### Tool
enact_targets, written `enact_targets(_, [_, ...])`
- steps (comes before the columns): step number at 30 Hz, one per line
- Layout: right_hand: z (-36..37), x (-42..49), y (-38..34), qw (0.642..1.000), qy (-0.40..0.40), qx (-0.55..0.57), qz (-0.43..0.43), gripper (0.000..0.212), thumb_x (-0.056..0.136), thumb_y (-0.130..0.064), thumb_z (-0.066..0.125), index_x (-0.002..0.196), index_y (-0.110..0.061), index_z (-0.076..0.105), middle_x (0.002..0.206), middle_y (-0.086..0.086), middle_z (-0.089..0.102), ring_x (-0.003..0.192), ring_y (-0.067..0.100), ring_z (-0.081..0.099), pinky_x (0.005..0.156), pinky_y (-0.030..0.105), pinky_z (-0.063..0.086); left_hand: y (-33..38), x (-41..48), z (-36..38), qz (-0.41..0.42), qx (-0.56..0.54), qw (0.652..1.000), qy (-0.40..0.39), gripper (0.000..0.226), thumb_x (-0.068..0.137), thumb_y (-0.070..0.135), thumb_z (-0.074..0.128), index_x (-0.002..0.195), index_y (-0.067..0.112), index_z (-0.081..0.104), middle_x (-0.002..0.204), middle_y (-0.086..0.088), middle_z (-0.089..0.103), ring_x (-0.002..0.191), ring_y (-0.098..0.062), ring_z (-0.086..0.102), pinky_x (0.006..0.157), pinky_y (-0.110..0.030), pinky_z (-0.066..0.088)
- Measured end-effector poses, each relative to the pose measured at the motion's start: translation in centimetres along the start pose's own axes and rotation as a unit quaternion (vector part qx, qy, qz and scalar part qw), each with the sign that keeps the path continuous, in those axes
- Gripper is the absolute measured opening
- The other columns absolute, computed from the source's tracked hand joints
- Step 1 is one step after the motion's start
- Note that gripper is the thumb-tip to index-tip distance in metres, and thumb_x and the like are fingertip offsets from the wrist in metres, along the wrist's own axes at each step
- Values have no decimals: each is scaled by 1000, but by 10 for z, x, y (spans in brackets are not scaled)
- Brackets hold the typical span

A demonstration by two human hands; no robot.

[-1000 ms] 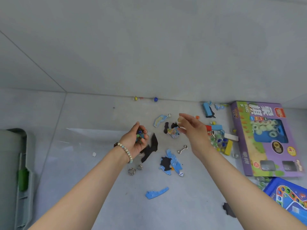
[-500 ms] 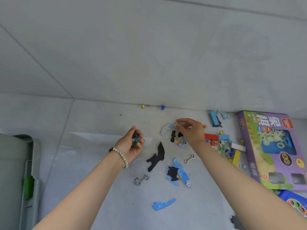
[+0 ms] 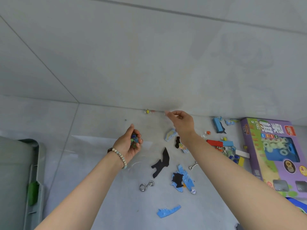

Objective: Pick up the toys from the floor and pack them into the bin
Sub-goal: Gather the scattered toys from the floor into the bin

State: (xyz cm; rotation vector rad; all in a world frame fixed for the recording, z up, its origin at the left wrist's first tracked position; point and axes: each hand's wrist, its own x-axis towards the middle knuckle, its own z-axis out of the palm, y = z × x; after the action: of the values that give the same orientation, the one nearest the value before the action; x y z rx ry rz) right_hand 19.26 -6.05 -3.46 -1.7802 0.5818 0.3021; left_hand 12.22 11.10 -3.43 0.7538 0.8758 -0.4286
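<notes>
My left hand (image 3: pixel 131 145), with a bead bracelet on its wrist, is cupped around several coloured marbles (image 3: pixel 134 138) above the floor. My right hand (image 3: pixel 180 122) reaches to the foot of the wall, and its thumb and fingertips pinch at the spot where a blue marble lay. That marble is hidden under the fingers. A yellow marble (image 3: pixel 147 111) lies just left of them. The grey bin (image 3: pixel 35 163) with a green latch stands at the far left edge.
A black puzzle piece (image 3: pixel 162 163), blue puzzle pieces (image 3: pixel 184 180), a metal wire puzzle (image 3: pixel 146 185), a white die (image 3: pixel 193 191) and a blue strip (image 3: pixel 167 211) lie scattered between my arms. A purple game box (image 3: pixel 274 155), coloured blocks (image 3: pixel 214 142) and loose marbles (image 3: pixel 231 154) lie to the right.
My right hand has moved away from the puzzle pieces to the wall base, covering the blue marble. My left hand stays cupped on its marbles. The view tilted up slightly.
</notes>
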Motion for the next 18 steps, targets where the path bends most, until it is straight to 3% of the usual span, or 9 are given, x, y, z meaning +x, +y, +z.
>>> enact_targets(4, [13, 10, 6, 996, 68, -60, 17, 29, 75, -36, 75, 94, -16, 66, 71, -5, 51, 61, 10, 50, 58, 21, 39, 2, 2, -9, 11, 24, 1000, 17, 39, 95, 37, 49, 64, 14, 46, 61, 0, 46, 37, -6, 48, 33, -12, 36])
enact_targets(8, [25, 12, 7, 993, 100, -66, 17, 19, 77, -29, 71, 90, -19, 63, 74, -10, 53, 68, 11, 53, 65, 24, 40, 6, 2, -20, 10, 16, 999, 26, 38, 94, 37, 51, 65, 13, 48, 60, -1, 48, 38, -7, 49, 33, -12, 38])
enact_targets(12, [30, 7, 5, 992, 117, -51, 5, 11, 81, -27, 66, 88, -18, 64, 68, -6, 52, 59, 10, 49, 56, 24, 38, 9, 1, -26, 6, 11, 999, 32, 38, 94, 37, 50, 65, 14, 47, 62, -1, 47, 37, -7, 49, 33, -12, 37])
enact_targets(14, [35, -2, 4, 997, 82, 5, -3, 9, 85, -22, 61, 81, -14, 63, 60, -3, 45, 52, 11, 41, 51, 22, 34, 11, 0, -27, 6, 10, 999, 32, 38, 95, 37, 49, 65, 14, 47, 63, -1, 47, 37, -7, 48, 33, -12, 37])
enact_targets(16, [43, -14, -1, 993, -15, 112, 34, 14, 87, -16, 53, 76, -11, 61, 59, -1, 44, 49, 12, 36, 47, 21, 29, 13, 0, -28, 8, 7, 999, 32, 38, 95, 37, 49, 65, 13, 47, 63, -1, 46, 37, -7, 48, 33, -12, 37])
enact_targets(18, [52, -22, -8, 955, -125, 245, 108, 15, 87, -16, 49, 75, -12, 58, 62, 0, 47, 48, 12, 37, 42, 20, 27, 14, -1, -27, 8, 6, 999, 32, 38, 95, 37, 48, 65, 13, 47, 63, -2, 46, 37, -7, 48, 33, -12, 36])
